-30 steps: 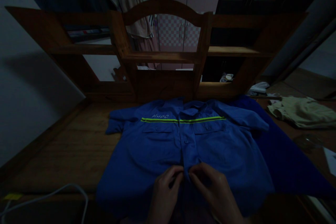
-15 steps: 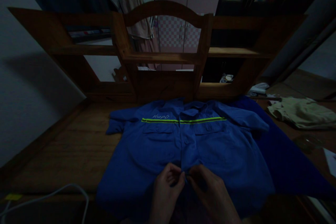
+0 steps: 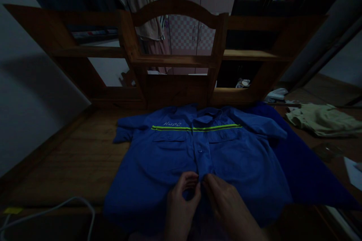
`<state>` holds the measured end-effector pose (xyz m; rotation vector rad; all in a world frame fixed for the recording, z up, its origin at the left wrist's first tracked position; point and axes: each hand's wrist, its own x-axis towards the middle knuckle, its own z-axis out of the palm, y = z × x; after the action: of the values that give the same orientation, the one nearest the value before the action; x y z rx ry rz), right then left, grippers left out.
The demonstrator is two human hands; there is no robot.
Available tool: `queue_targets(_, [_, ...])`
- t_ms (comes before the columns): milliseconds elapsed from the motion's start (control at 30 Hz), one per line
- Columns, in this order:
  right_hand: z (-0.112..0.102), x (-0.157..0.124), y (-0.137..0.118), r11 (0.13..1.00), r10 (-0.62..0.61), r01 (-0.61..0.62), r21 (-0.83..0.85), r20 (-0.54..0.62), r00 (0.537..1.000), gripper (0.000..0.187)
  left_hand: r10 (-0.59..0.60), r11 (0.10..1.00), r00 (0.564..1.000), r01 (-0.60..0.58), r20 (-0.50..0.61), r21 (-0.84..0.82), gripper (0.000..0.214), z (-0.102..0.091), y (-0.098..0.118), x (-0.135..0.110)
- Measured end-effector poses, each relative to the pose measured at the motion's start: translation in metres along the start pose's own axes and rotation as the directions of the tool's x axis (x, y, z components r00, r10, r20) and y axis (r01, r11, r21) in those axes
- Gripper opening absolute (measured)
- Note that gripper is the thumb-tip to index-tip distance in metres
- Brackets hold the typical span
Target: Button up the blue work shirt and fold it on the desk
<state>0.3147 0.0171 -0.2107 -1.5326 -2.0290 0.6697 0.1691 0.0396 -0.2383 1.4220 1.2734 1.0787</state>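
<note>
A blue short-sleeved work shirt point(image 3: 164, 162) lies front side up on the wooden desk, its collar away from me. A yellow-green stripe point(image 3: 169, 128) crosses its chest above two flap pockets, with pale lettering at the upper left. At the front placket, my left hand point(image 3: 182, 203) pinches the cloth edge between thumb and fingers. Close beside it, my right hand point(image 3: 226, 203) is closed on the same placket, fingertips almost meeting the left ones. A button point(image 3: 200, 151) shows on the placket above my hands. Whatever lies right between the fingertips is hidden.
A wooden shelf unit point(image 3: 175, 61) stands along the desk's back. Dark blue cloth point(image 3: 294, 165) spreads under the shirt's right side. Beige folded cloth point(image 3: 322, 120) lies farther right. A white cable point(image 3: 56, 208) curves at the lower left. The room is dim.
My right hand has turned, with its fingers folded closer in on the placket. My left hand has shifted slightly up and its finger-thumb loop is rounder. The view has moved slightly.
</note>
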Motion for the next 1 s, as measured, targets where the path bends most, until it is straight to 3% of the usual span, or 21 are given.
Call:
queue_targets(67, [-0.003, 0.001, 0.000, 1.000, -0.009, 0.009, -0.012, 0.016, 1.000, 0.014, 0.019, 0.999, 1.000, -0.019, 0.013, 0.030, 0.015, 0.000, 0.000, 0.000])
queue_targets(367, [-0.008, 0.002, 0.007, 0.956, 0.048, -0.050, 0.288, 0.012, 0.999, 0.020, 0.047, 0.994, 0.993, -0.057, 0.106, 0.090, 0.025, 0.001, -0.004, 0.004])
queue_targets(533, [-0.010, 0.002, 0.007, 0.944, 0.072, -0.080, 0.321, 0.036, 0.997, 0.025, 0.112, 0.981, 0.985, -0.130, 0.129, 0.143, 0.021, -0.003, 0.004, 0.003])
queue_targets(633, [-0.007, 0.006, 0.003, 0.952, 0.087, -0.081, 0.296, -0.007, 0.996, 0.029, 0.137, 0.971, 0.984, -0.156, 0.117, 0.179, 0.016, -0.004, 0.010, 0.004])
queue_targets(733, [-0.012, 0.006, 0.000, 0.966, 0.114, -0.093, 0.243, -0.072, 0.991, 0.032, 0.066, 0.987, 0.989, -0.084, 0.132, 0.139, 0.018, -0.007, 0.011, 0.005])
queue_targets(800, [-0.028, -0.002, 0.007, 0.968, 0.173, -0.141, 0.209, -0.143, 0.974, 0.033, -0.035, 0.997, 0.986, 0.023, 0.163, 0.075, 0.027, -0.017, 0.010, 0.008])
queue_targets(867, [-0.053, -0.020, 0.028, 0.953, 0.290, -0.248, 0.171, -0.291, 0.912, 0.032, -0.103, 0.993, 0.985, 0.095, 0.139, 0.065, 0.033, -0.039, 0.006, 0.014])
queue_targets(900, [-0.067, -0.032, 0.044, 0.927, 0.374, -0.345, 0.146, -0.396, 0.838, 0.035, -0.106, 0.990, 0.991, 0.098, 0.077, 0.104, 0.035, -0.055, 0.003, 0.018])
queue_targets(933, [-0.081, -0.044, 0.063, 0.886, 0.440, -0.447, 0.125, -0.529, 0.725, 0.038, -0.068, 0.978, 0.997, 0.075, -0.043, 0.197, 0.039, -0.074, -0.001, 0.024])
queue_targets(967, [-0.094, -0.057, 0.083, 0.839, 0.471, -0.536, 0.090, -0.612, 0.635, 0.040, 0.005, 0.944, 0.981, 0.059, -0.192, 0.323, 0.045, -0.095, -0.006, 0.030])
queue_targets(1000, [-0.106, -0.069, 0.103, 0.781, 0.480, -0.623, 0.042, -0.679, 0.555, 0.043, 0.114, 0.883, 0.934, 0.061, -0.338, 0.465, 0.053, -0.116, -0.011, 0.036])
